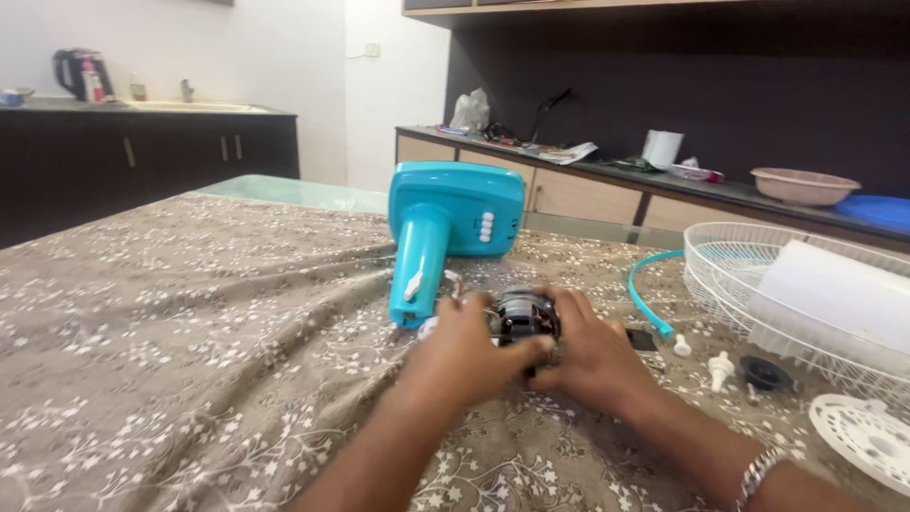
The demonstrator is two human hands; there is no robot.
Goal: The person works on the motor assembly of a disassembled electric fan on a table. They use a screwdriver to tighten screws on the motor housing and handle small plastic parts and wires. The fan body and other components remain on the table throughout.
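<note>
Both my hands grip a bare fan motor [524, 314], dark with copper windings, resting on the table. My left hand [464, 356] covers its left side and my right hand [588, 356] wraps its right side. Just behind the motor lies a turquoise fan base with its neck [445, 228], tipped over, with white buttons on its face. Thin wires run from the neck toward the motor.
A brown floral cloth [190, 360] covers the table. To the right lie a white wire fan guard [758, 275], a turquoise rim ring [649, 299], small white knobs [720, 368], a black cap [763, 372] and a white grille piece [867, 431]. Counters stand behind.
</note>
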